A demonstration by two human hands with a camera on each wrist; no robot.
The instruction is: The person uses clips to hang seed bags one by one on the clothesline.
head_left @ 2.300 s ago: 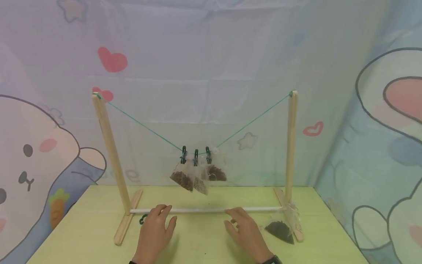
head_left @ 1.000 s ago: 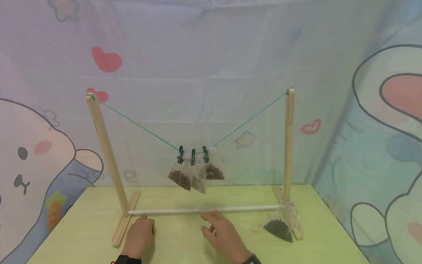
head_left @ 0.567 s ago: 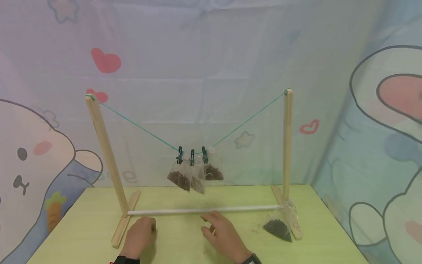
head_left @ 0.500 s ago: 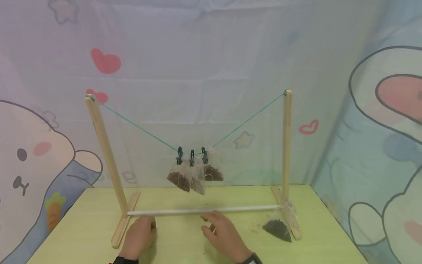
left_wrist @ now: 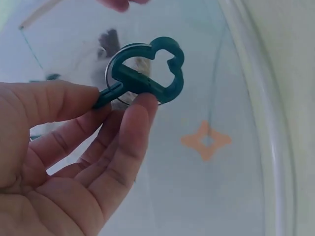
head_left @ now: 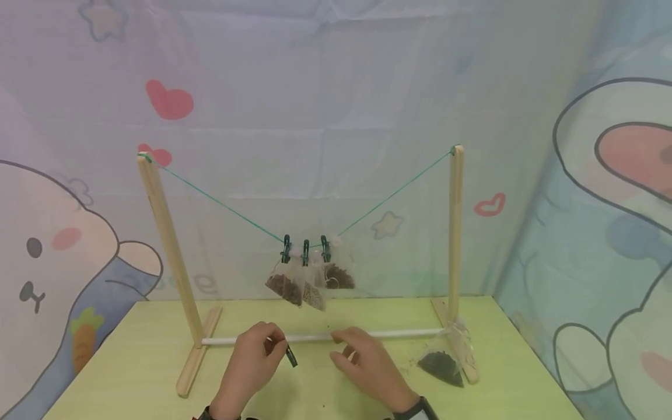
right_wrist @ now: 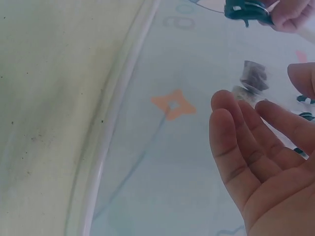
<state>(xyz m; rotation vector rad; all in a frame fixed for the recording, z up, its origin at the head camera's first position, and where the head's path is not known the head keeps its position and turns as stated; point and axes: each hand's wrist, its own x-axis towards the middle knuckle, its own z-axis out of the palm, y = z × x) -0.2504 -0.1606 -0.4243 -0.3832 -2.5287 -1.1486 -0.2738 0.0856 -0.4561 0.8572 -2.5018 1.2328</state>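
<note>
My left hand (head_left: pixel 254 356) pinches a dark green plastic spring clip (left_wrist: pixel 147 73) between thumb and fingers, its looped jaws pointing away from the hand. My right hand (head_left: pixel 370 364) hovers to the right with fingers loosely bent and nothing in them; its palm and fingers (right_wrist: pixel 266 162) show in the right wrist view. Behind the hands, a green string (head_left: pixel 220 202) sags between two wooden posts. Three similar clips hang at its low point, the middle clip (head_left: pixel 306 252) among them, holding clear bags with dark contents, such as the left bag (head_left: pixel 284 287).
Another clear bag with dark contents (head_left: pixel 441 366) lies on the table (head_left: pixel 315 391) at the right, against the right post's foot. A white rod (head_left: pixel 404 333) joins the bases of the left post (head_left: pixel 170 251) and right post (head_left: pixel 455 233). A patterned cloth (head_left: pixel 336 116) hangs behind.
The left hand picked up the green clip that lay near the left post, then came up and to the right with it. The right hand shifted slightly right.
</note>
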